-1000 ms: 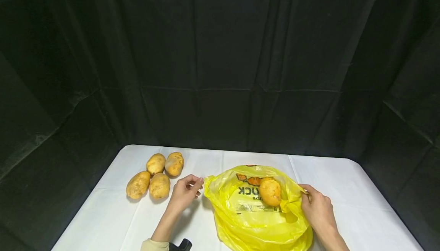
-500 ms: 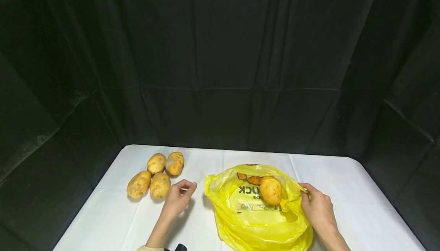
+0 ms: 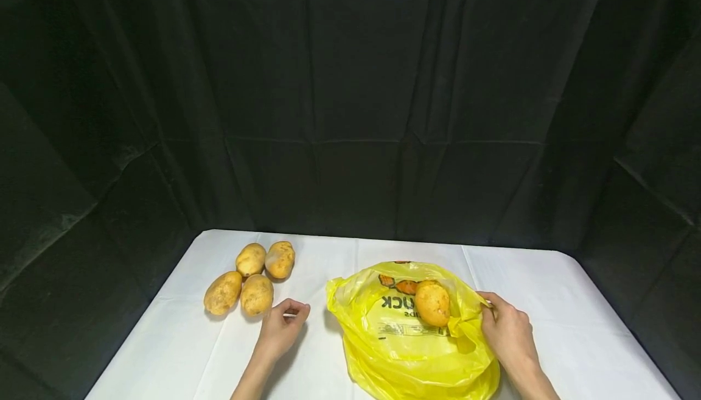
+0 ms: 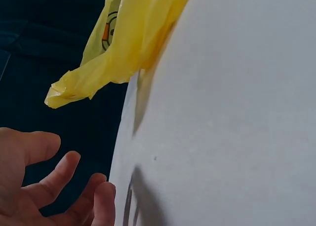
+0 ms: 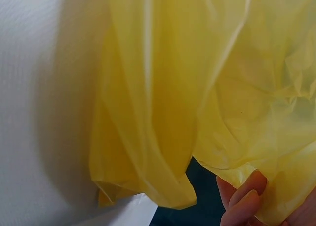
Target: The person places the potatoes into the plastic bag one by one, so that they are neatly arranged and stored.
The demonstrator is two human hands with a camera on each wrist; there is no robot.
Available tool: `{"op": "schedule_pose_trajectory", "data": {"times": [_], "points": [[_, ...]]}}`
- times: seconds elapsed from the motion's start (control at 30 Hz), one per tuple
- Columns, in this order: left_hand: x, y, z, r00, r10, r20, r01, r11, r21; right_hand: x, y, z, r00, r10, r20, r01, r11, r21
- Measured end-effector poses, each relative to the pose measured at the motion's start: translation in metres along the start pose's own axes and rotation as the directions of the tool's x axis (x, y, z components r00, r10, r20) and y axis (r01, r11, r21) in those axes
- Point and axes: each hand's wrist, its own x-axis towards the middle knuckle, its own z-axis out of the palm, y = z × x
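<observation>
A yellow plastic bag [image 3: 383, 357] lies on the table with its mouth spread wide. Inside it sits one potato [image 3: 432, 304], near printed lettering. My right hand [image 3: 509, 334] pinches the bag's right rim; the right wrist view shows its fingers [image 5: 244, 199] at the plastic edge. My left hand [image 3: 280, 330] holds nothing, its fingers loosely bent, between the bag and a group of potatoes. Nearest to it is the front right potato [image 3: 257, 295]. In the left wrist view, the fingers [image 4: 59, 174] are apart from the bag's corner [image 4: 64, 90].
Several potatoes [image 3: 221, 293] lie close together at the left of the white-covered table [image 3: 575, 321]. Black cloth [image 3: 350, 95] hangs behind the table and along both sides.
My left hand has let go of the bag's left rim and moved left and toward me, near the potatoes. The right hand keeps its hold on the bag.
</observation>
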Motion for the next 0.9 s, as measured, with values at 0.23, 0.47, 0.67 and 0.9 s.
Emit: {"op": "schedule_pose_trajectory", "data": {"times": [0.23, 0.47, 0.67, 0.9], "points": [[-0.008, -0.009, -0.001, 0.988, -0.141, -0.07, 0.143, 0.989, 0.032, 0.0, 0.001, 0.0, 1.0, -0.004, -0.002, 0.004, 1.0, 0.002], [-0.011, -0.015, -0.003, 0.967, -0.221, -0.124, 0.217, 0.975, -0.051, 0.0, 0.0, 0.0, 1.0, 0.001, 0.001, -0.001, 1.0, -0.001], [-0.014, -0.019, -0.008, 0.963, -0.212, -0.163, 0.206, 0.977, -0.055, 0.001, 0.0, -0.001, 1.0, 0.004, 0.007, -0.004, 1.0, -0.005], [-0.017, -0.02, -0.018, 0.927, -0.307, -0.214, 0.282, 0.949, -0.14, 0.002, 0.002, 0.0, 1.0, -0.006, 0.002, 0.006, 1.0, -0.003]]}}
